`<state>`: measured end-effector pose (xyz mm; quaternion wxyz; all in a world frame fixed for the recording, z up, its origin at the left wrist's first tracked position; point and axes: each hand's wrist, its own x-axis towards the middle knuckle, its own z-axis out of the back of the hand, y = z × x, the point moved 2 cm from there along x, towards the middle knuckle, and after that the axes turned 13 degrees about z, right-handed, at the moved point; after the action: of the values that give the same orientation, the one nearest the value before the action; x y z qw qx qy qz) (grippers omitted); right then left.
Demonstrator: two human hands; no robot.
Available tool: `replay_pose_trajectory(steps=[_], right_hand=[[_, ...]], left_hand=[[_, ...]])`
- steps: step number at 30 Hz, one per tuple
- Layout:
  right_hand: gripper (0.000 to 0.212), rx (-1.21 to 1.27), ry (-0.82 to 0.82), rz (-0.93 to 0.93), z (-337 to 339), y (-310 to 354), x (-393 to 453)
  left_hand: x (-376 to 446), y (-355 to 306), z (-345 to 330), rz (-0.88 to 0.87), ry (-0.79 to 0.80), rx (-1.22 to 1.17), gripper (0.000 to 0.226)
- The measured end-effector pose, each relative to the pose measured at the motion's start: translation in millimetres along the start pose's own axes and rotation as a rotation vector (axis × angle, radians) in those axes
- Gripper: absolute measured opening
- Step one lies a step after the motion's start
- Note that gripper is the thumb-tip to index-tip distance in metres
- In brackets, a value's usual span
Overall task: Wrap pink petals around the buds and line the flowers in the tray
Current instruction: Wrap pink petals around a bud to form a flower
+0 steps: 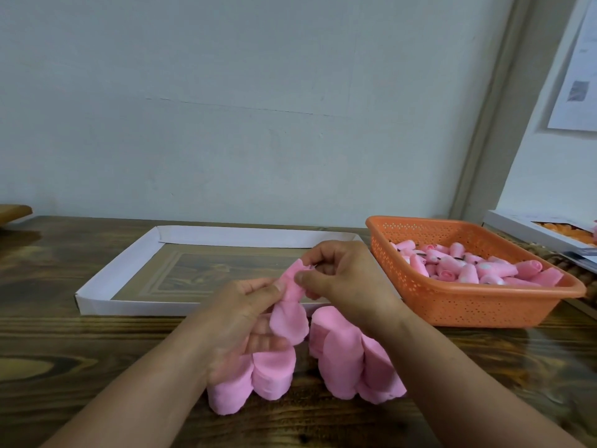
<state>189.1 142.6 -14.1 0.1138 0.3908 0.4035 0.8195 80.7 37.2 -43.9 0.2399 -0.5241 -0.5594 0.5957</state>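
A loose pink petal (pixel 289 313) hangs between my two hands above the wooden table. My left hand (pixel 245 315) pinches its upper part with thumb and fingers. My right hand (pixel 342 279) pinches the petal's top end, where a small bud seems wrapped inside, mostly hidden by my fingers. Stacks of pink petals (pixel 349 357) lie on the table just under my hands. Behind them sits a shallow white tray (pixel 97 292) with no flowers in it. An orange basket (pixel 452 302) at the right holds several pink buds (pixel 465 268).
The wooden table (pixel 80 350) stretches to the left and front. A white box with orange pieces (pixel 549 234) stands at the far right behind the basket. A wall rises directly behind the tray.
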Motion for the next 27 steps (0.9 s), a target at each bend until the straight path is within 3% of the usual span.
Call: replay_pose_trajectory(steps=[3,8,17,27], right_hand=[[0.028,-0.066,-0.018,0.006,4.3,0.0,0.5],[0.030,-0.165,-0.003,0.010,6.8,-0.2,0.6],[0.028,-0.150,0.062,0.011,3.2,2.2,-0.7],[0.018,-0.055,0.114,-0.006,0.0,4.8,-3.3]], left_hand=[[-1.5,-1.5,1.6,-0.009,-0.039,0.057,0.022],[1.3,-1.0,2.2,-0.025,-0.073,-0.042,0.018],[2.4,-4.1,1.8,-0.127,0.005,-0.231,0.024],[2.2,0.6,-2.6,-0.234,-0.098,-0.043,0.022]])
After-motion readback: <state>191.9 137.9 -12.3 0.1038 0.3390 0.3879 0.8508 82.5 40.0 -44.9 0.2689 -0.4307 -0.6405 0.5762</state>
